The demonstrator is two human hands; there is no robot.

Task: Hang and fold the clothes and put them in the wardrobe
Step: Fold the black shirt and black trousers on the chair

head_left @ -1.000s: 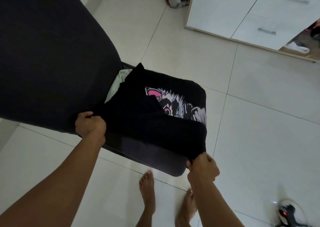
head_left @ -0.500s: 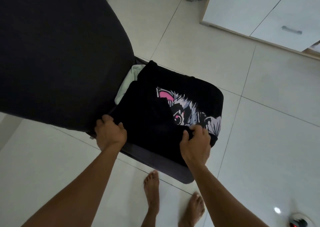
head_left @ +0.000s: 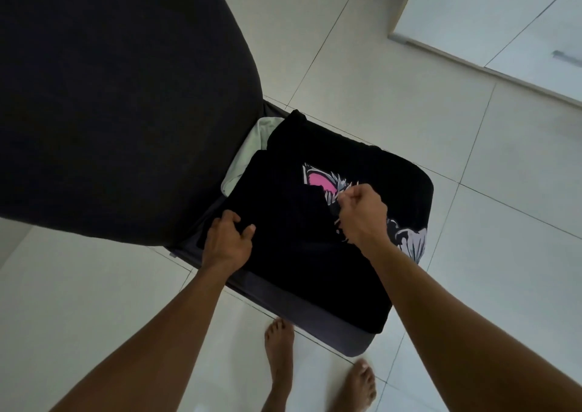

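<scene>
Black t-shirt (head_left: 299, 232) with a pink and grey graphic lies on the dark chair seat (head_left: 315, 314), partly folded, its lower edge hanging over the seat's front right corner. Left hand (head_left: 228, 238) grips the shirt's left edge near the seat's back-left side, fingers (head_left: 234, 218) curled into the fabric, thumb on top. Right hand (head_left: 362, 213) is over the middle of the shirt, fingers clamped on a pinch of black cloth right at the print, folded layer covering part of the graphic. Pale green garment (head_left: 248, 153) sits under the shirt, poking out at the seat's rear by the chair back (head_left: 110, 97). Chair back is big, dark and fills the upper left. Two bare feet (head_left: 280, 348) stand on the white tiled floor (head_left: 472, 175) just in front of the chair. White wardrobe (head_left: 504, 18) with a drawer handle at upper right, well apart from the chair. Some bundled items at the top edge beside it, too blurred to tell.
</scene>
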